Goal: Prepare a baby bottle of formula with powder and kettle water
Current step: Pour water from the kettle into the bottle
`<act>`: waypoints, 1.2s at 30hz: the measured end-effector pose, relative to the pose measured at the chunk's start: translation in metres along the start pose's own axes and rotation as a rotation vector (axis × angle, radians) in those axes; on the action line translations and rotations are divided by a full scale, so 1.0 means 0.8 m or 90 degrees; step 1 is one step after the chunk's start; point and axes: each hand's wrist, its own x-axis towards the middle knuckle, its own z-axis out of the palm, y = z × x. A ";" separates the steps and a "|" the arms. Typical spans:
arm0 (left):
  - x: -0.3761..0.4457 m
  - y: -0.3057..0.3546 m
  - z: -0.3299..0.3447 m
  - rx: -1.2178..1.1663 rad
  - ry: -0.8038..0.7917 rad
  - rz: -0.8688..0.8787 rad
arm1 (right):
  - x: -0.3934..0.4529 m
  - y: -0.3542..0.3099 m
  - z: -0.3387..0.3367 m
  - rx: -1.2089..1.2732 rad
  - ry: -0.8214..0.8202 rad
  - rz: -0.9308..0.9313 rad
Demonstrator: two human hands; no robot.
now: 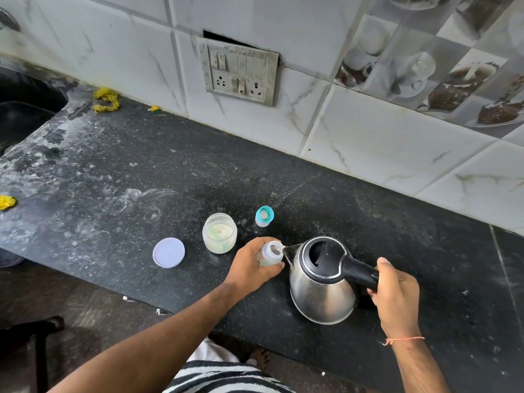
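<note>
A: Now, status? I read the left hand (252,265) wrapped round the baby bottle (270,253), standing on the dark surface (113,177) near its front edge.

B: Agreed. My right hand (397,293) grips the handle of the kettle (321,282), spout at the bottle mouth.

A: Risk: narrow neck. I judge 1 tilt too steep floods hot water over my fingers.

B: Powder jar (219,233) stands open beside it. No readable labels.
</note>
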 end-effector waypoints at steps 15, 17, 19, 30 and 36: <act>0.006 -0.005 0.000 0.002 0.006 -0.010 | 0.002 -0.001 0.002 0.005 0.008 0.018; 0.007 -0.005 0.000 0.004 0.005 -0.006 | 0.002 -0.002 0.002 0.003 0.009 0.014; 0.007 -0.005 0.000 0.000 0.004 -0.007 | 0.002 -0.003 0.003 -0.003 0.009 0.009; 0.008 -0.006 0.000 -0.004 0.007 -0.001 | 0.001 -0.009 0.005 -0.014 0.011 0.011; 0.008 -0.008 0.000 0.005 0.016 0.009 | 0.000 -0.013 0.005 -0.011 0.015 0.011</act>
